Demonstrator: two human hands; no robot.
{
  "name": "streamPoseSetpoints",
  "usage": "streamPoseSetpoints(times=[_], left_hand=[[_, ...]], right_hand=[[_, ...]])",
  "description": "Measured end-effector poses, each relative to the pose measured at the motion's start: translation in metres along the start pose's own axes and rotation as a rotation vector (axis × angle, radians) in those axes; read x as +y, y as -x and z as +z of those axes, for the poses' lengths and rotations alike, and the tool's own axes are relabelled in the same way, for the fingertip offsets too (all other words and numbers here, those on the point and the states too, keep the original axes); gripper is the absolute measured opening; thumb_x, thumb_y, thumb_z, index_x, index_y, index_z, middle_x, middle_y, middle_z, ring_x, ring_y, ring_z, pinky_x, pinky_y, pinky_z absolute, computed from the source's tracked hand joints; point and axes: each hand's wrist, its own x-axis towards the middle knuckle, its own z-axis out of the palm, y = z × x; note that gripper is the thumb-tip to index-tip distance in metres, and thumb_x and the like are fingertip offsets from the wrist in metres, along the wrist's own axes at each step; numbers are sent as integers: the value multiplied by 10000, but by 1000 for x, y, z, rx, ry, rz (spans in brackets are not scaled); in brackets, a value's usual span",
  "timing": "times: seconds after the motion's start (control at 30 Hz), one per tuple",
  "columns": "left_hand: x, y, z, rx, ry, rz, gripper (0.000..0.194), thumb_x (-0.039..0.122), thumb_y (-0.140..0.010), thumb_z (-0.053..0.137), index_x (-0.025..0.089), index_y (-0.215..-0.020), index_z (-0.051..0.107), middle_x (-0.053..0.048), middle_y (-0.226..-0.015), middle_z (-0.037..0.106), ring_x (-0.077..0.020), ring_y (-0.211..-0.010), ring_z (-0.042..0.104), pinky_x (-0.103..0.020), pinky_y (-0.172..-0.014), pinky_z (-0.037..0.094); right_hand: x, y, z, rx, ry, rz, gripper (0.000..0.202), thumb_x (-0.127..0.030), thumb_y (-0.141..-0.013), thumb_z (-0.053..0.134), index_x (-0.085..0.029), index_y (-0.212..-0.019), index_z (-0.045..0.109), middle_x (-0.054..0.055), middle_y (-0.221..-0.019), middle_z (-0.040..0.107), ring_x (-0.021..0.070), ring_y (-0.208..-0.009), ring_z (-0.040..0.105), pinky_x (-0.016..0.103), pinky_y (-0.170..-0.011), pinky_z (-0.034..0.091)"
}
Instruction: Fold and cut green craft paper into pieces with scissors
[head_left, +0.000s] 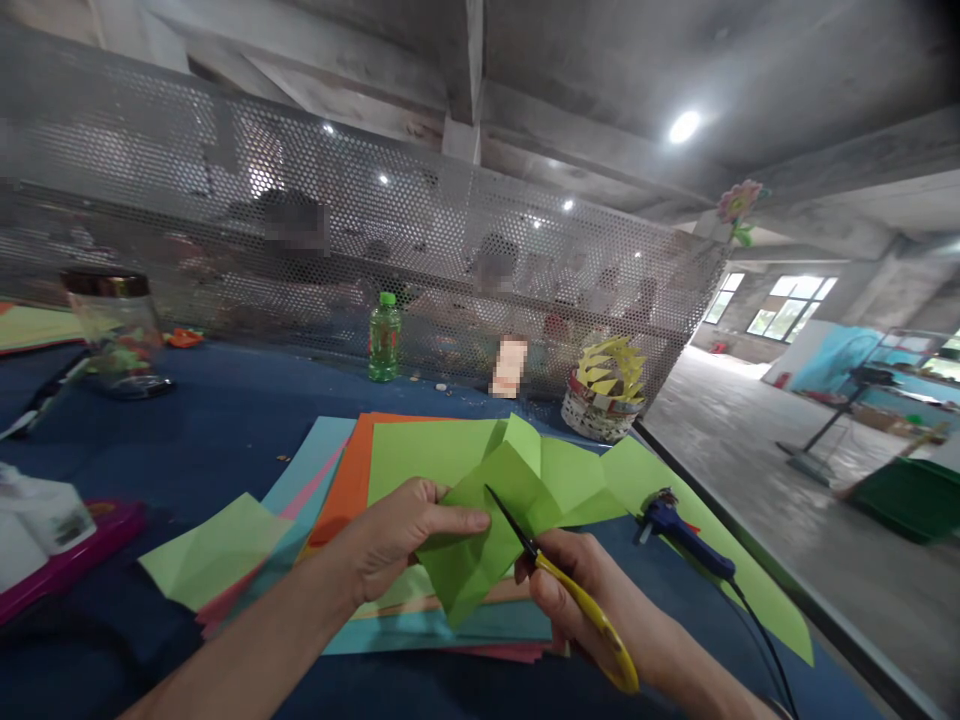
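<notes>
A folded green paper (476,550) is pinched in my left hand (420,525), thumb on top, near the middle of the view. My right hand (577,590) grips yellow-handled scissors (581,600), whose dark blades lie over the green paper and point up and to the left. Behind and below my hands is a stack of coloured sheets, with an orange sheet (347,490) and a blue sheet (450,628) showing at its edges. More creased green paper (574,475) spreads to the right of the held piece.
A blue glue gun (690,535) with a cord lies at the right. A woven basket (600,410), green bottle (385,340) and glass jar (120,340) stand near the perforated screen (442,240). A pink tray (82,555) holds white bottles at the left.
</notes>
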Motion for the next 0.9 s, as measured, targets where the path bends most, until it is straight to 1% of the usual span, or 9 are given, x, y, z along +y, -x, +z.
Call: streamPoseSetpoints(times=[0.07,0.13,0.3,0.47,0.6,0.73,0.9], left_hand=[[0,1,1,-28,15,-9,335,317,-671,829,132,-945,778,-117,-912,774,-257,-875,721,-332,-841,535],[0,2,4,-46,30,-18,333,300,-668,832,131,-950,778,-122,-925,773,-255,-869,723,-337,-854,537],[-1,1,6,-54,60,-42,340,261,-653,838,120,-956,776,-133,-927,771,-235,-795,729,-329,-805,560],[-3,0,6,-48,63,-62,362,257,-648,840,120,-976,770,-132,-952,768,-228,-797,730,-317,-788,562],[-3,1,6,-55,83,-68,366,253,-635,843,116,-967,772,-129,-925,771,-226,-780,729,-310,-781,562],[-2,0,7,-43,64,-63,337,264,-629,846,120,-926,779,-121,-911,773,-216,-765,725,-291,-764,556],[-2,-1,6,-46,53,-69,347,279,-626,844,122,-930,777,-128,-930,771,-234,-795,725,-320,-793,553]], right_hand=[[-2,0,-1,2,24,-26,505,-647,-940,381,-165,-876,517,-32,-684,432,85,-561,423,175,-472,348],[-3,1,0,7,27,-22,517,-661,-935,376,-166,-873,510,-32,-696,414,87,-569,407,179,-476,349],[-3,1,2,14,-44,25,567,-716,-895,395,-162,-883,515,-21,-728,415,85,-573,410,163,-438,330],[1,-2,0,-37,-80,1,559,-715,-882,433,-162,-847,513,-45,-662,398,74,-509,441,163,-435,353],[1,-2,0,-25,-109,-12,565,-717,-877,444,-158,-858,525,-54,-624,418,70,-468,471,151,-409,356],[0,-2,0,-33,-118,-16,548,-700,-887,448,-159,-845,528,-60,-586,415,69,-458,472,143,-400,356],[1,-3,1,-5,-104,-19,543,-697,-878,471,-160,-809,516,-64,-582,395,60,-434,454,139,-376,339]])
